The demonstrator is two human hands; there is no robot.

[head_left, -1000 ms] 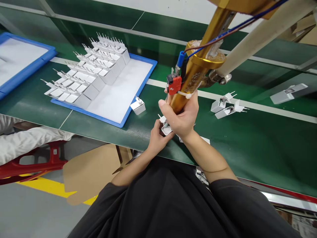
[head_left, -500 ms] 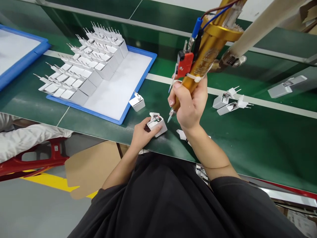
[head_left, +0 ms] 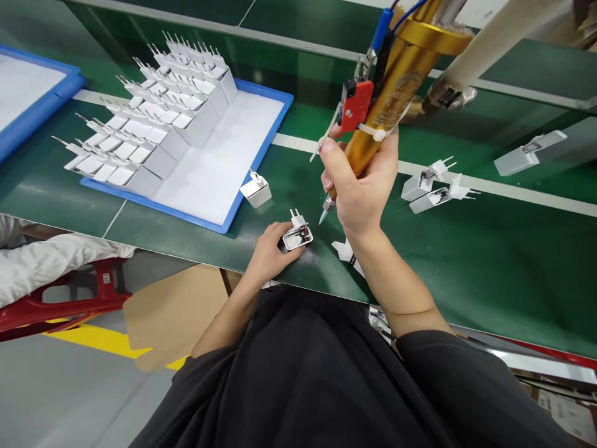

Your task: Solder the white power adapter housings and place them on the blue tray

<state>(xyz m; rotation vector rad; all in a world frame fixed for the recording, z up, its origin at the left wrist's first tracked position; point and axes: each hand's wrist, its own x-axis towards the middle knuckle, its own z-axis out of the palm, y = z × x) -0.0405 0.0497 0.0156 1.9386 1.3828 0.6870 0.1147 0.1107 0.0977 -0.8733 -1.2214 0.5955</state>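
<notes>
Gripping the tool (head_left: 373, 140) with wrapped fingers, the right hand (head_left: 361, 193) holds its tip (head_left: 323, 217) just beyond the charger (head_left: 297, 239), pinched between thumb and fingers of the left hand (head_left: 270, 250), where seemingly loose wires (head_left: 305, 233) could snag if the tip strays.

Tray to our left, adapters on both sides

On the bench (head_left: 489, 267), our left hand (head_left: 269, 254) has one adapter (head_left: 297, 237), left of the tool (head_left: 385, 102) in our right hand (head_left: 366, 190). Behind it, a loose adapter (head_left: 256, 191) stands beside a tray (head_left: 219, 165) bearing rows of adapters (head_left: 158, 163); two others (head_left: 425, 201) lie right.
</notes>
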